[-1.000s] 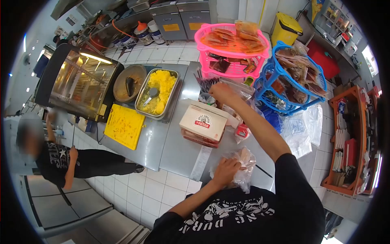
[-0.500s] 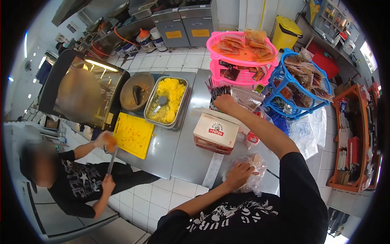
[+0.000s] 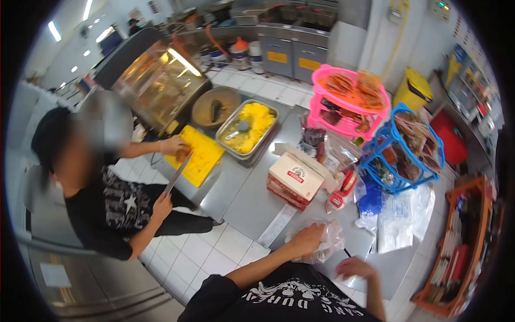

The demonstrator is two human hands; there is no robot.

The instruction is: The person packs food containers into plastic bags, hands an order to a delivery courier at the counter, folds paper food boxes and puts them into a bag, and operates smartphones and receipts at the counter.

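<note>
My left hand is closed on a crumpled clear plastic bag at the near edge of the steel table. Close to my body, to the right of the bag, my right hand is smeared by motion, and its fingers do not show clearly. A thin dark stick-like thing lies between that hand and the bag. Beyond the bag stands a white and brown printed carton box with its flap raised. A paper strip lies beside the box.
A co-worker at left holds a long knife over a yellow cutting board. A tray of yellow food, a pink basket, a blue basket, a red-and-white tape dispenser and plastic bags are about.
My right hand has come back from the dark cutlery bundle behind the box to near my body. My left hand stays on the bag. The view has shifted, and the co-worker's hands are over the board.
</note>
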